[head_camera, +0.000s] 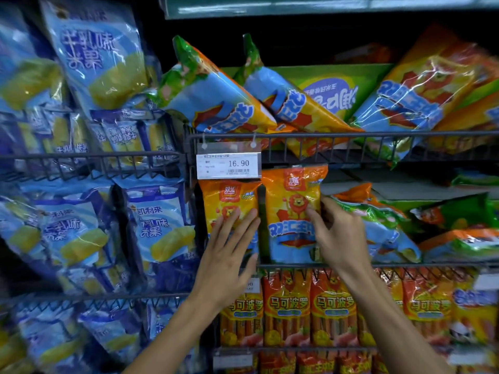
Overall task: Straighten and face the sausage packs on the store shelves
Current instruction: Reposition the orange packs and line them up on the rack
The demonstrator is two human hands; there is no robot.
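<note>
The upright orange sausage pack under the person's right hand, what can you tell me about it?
The upright orange sausage pack is a glossy plastic bag, orange and yellow at the top with a red logo and a cartoon lion, blue with large characters lower down. It stands upright, front facing out, on the middle wire shelf, just right of the price tag. The right hand pinches its right edge. A second similar pack stands beside it, under the flat fingers of the left hand. Toppled packs lie to its right.

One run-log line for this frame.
left hand: flat on left pack | right hand: grips upright pack | neighbouring packs: toppled
</note>
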